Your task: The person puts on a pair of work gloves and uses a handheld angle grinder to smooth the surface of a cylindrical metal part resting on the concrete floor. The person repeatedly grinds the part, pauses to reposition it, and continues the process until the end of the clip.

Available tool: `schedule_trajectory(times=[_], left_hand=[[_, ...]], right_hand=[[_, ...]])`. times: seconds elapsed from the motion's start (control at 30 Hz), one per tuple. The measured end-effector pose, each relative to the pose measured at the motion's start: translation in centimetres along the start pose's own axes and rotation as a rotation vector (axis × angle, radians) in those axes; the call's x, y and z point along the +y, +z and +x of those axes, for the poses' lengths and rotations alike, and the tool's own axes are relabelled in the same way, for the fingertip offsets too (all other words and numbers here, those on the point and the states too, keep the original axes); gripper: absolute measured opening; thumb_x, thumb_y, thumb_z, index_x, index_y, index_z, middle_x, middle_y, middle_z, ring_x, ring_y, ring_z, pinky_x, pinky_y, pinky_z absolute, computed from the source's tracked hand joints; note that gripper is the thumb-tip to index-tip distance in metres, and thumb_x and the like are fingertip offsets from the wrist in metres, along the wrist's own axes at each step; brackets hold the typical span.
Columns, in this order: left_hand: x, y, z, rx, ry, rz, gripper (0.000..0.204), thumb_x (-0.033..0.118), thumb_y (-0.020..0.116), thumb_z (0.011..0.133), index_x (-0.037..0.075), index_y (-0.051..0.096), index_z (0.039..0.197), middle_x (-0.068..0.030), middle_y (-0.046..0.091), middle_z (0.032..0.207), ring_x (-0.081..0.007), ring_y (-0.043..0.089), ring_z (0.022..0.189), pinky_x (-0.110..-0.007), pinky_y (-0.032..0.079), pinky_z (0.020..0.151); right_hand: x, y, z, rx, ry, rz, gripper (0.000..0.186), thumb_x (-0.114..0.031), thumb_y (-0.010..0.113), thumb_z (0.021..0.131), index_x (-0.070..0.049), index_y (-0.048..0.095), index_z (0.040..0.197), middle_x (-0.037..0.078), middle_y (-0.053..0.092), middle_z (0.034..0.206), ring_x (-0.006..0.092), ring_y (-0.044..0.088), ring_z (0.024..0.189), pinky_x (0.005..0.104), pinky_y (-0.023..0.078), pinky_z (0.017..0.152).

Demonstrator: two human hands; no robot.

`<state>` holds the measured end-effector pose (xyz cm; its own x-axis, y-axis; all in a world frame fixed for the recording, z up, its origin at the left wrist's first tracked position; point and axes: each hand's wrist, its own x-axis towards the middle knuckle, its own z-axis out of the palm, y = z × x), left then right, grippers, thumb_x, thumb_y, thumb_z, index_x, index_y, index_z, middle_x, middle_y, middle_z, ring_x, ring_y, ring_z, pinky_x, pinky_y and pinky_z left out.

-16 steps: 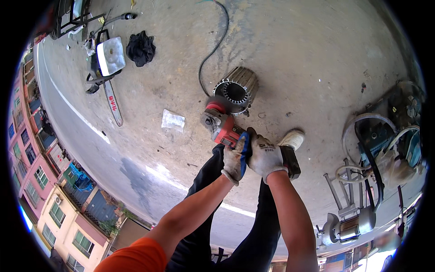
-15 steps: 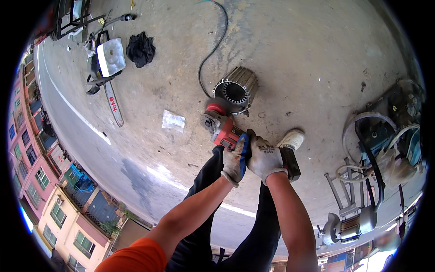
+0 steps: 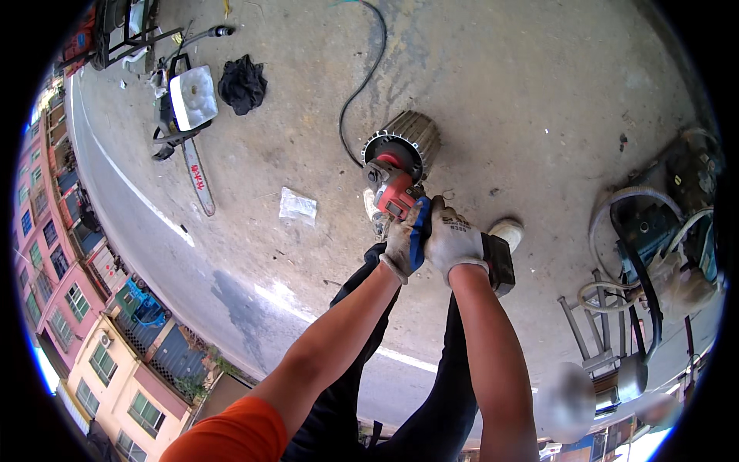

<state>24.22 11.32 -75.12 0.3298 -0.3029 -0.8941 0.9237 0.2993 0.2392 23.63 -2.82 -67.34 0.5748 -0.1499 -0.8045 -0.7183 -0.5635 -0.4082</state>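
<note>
Both my hands wear pale work gloves and hold a red cordless angle grinder (image 3: pixel 395 192). My left hand (image 3: pixel 406 245) is wrapped round its body close to the red part. Behind it, my right hand (image 3: pixel 454 240) grips the rear, where a dark battery pack (image 3: pixel 499 266) sticks out to the right. A finned, cylindrical motor stator housing (image 3: pixel 426 135) lies on the concrete, its slotted open end turned toward me. The grinder's head and dark disc are in front of that opening and hide part of it; whether the disc touches cannot be told.
A black cable (image 3: pixel 360 88) runs along the ground to the housing. To the left are a chainsaw (image 3: pixel 187 127), a black cloth bundle (image 3: pixel 242 85) and a clear plastic packet (image 3: pixel 297 206). Machinery with hoses (image 3: pixel 643 231) and a metal frame (image 3: pixel 593 331) stand right. My shoes (image 3: pixel 507 232) are near the grinder.
The grinder has moved right and away from me, from the housing's left edge to across its open end. Both hands went along, still gripping. My left shoe now shows.
</note>
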Motion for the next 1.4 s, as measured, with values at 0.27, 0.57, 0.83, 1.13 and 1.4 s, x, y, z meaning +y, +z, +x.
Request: schedule_trajectory(times=[0.27, 0.57, 0.83, 1.13, 1.4], left_hand=[[1.6, -0.8, 2.4, 0.037, 0.02, 0.056, 0.037, 0.028, 0.052, 0.099, 0.005, 0.05, 0.128, -0.0099, 0.06, 0.12, -0.0206, 0.057, 0.11, -0.033, 0.047, 0.094], [2.9, -1.0, 1.6, -0.251, 0.526, 1.006, 0.058, 0.025, 0.059, 0.089, 0.002, 0.04, 0.139, -0.0163, 0.052, 0.133, -0.0305, 0.052, 0.122, -0.035, 0.04, 0.104], [2.5, -0.1, 1.4, -0.082, 0.394, 0.962, 0.046, 0.023, 0.059, 0.092, 0.005, 0.046, 0.133, -0.0118, 0.057, 0.126, -0.0262, 0.056, 0.117, -0.034, 0.046, 0.097], [2.0, 1.5, -7.7, 0.196, 0.157, 0.35, 0.02, 0.016, 0.055, 0.098, 0.007, 0.052, 0.116, -0.0067, 0.062, 0.106, -0.0186, 0.063, 0.098, -0.035, 0.052, 0.086], [2.5, 5.1, -19.0, 0.281, 0.115, 0.347, 0.034, 0.019, 0.067, 0.091, 0.003, 0.055, 0.118, -0.007, 0.064, 0.105, -0.0169, 0.063, 0.093, -0.031, 0.053, 0.083]], right_hand=[[-1.3, 0.3, 2.5, -0.034, 0.028, 0.063, 0.032, -0.013, 0.053, 0.08, -0.005, 0.046, 0.11, 0.024, 0.065, 0.104, 0.041, 0.065, 0.097, 0.049, 0.051, 0.082], [-1.5, 0.7, 2.7, 0.0, 0.057, 0.029, 0.03, -0.018, 0.054, 0.084, -0.005, 0.049, 0.11, 0.019, 0.066, 0.1, 0.0358, 0.067, 0.094, 0.0458, 0.053, 0.08], [-1.5, 0.3, 2.0, 0.024, 0.051, 0.085, 0.031, -0.017, 0.052, 0.084, -0.004, 0.051, 0.112, 0.021, 0.066, 0.102, 0.0374, 0.066, 0.095, 0.0462, 0.052, 0.082], [-1.0, 1.1, -4.3, 0.002, -0.121, 0.142, 0.038, -0.018, 0.058, 0.079, -0.005, 0.05, 0.113, 0.023, 0.065, 0.103, 0.0394, 0.064, 0.097, 0.0475, 0.05, 0.084], [-3.4, -1.0, -15.2, -0.034, -0.089, 0.283, 0.036, -0.019, 0.057, 0.08, -0.003, 0.053, 0.111, 0.021, 0.066, 0.098, 0.0359, 0.067, 0.089, 0.0447, 0.053, 0.077]])
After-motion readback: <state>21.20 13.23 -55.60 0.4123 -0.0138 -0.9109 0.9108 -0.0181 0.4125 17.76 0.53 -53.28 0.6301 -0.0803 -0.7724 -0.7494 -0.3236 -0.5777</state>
